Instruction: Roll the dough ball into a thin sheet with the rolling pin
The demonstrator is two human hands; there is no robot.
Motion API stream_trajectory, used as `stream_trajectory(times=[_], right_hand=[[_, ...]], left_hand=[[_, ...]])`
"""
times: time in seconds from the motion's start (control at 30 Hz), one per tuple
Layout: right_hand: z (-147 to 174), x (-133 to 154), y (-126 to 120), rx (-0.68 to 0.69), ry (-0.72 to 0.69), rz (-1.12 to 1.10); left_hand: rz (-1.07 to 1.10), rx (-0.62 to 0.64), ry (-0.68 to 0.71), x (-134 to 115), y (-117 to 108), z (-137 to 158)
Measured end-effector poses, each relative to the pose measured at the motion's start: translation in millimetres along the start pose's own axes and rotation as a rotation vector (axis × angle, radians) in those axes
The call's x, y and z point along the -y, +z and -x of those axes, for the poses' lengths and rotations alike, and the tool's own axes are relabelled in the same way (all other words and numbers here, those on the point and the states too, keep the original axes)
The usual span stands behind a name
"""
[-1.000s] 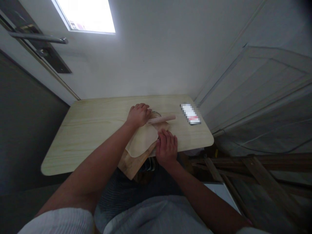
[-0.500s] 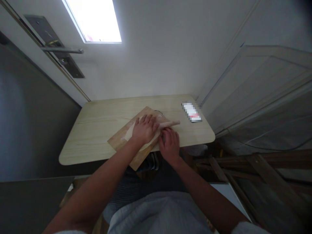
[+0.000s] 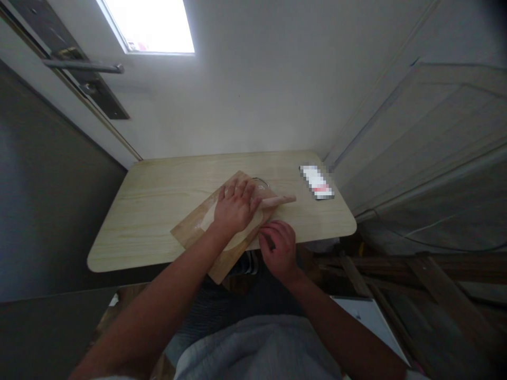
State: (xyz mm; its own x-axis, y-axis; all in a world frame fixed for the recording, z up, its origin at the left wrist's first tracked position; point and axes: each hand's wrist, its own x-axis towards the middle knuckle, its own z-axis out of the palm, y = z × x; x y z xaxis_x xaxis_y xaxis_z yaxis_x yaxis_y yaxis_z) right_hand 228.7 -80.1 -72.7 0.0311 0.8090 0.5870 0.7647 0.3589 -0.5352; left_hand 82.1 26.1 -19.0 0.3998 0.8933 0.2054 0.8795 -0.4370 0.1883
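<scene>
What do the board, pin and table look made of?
Board: probably wood, matte; its brown tone varies like grain. Pin: likely wood, pale and dull, without bright glare. Table: wood-look top, possibly laminate, smooth with long pale streaks.

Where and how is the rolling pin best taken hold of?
Probably by the rolling pin's exposed end, coming from the person's right: the slim rod juts past the board there, while the left hand hides its other end.
</scene>
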Motion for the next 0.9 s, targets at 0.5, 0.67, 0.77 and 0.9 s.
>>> stream_trajectory(times=[0.5,0.67,0.77,0.9], right_hand=[[-6.2,3.8,17.5,-0.058,-0.074,-0.029],[-5.8,3.0,19.1,-0.058,-0.119,0.019],[-5.5,2.6,21.2,-0.072,-0.105,0.043],[-4.5,1.9,23.0,-0.072,-0.094,0.024]], left_hand=[[0.012,-0.019,0.018,54.6,19.1,-91.1],[0.018,-0.077,-0.011,51.3,18.9,-87.8],[0.014,-0.028,-0.030,41.6,15.0,-72.0],[-0.012,0.002,-0.030,19.6,6.5,-38.8]])
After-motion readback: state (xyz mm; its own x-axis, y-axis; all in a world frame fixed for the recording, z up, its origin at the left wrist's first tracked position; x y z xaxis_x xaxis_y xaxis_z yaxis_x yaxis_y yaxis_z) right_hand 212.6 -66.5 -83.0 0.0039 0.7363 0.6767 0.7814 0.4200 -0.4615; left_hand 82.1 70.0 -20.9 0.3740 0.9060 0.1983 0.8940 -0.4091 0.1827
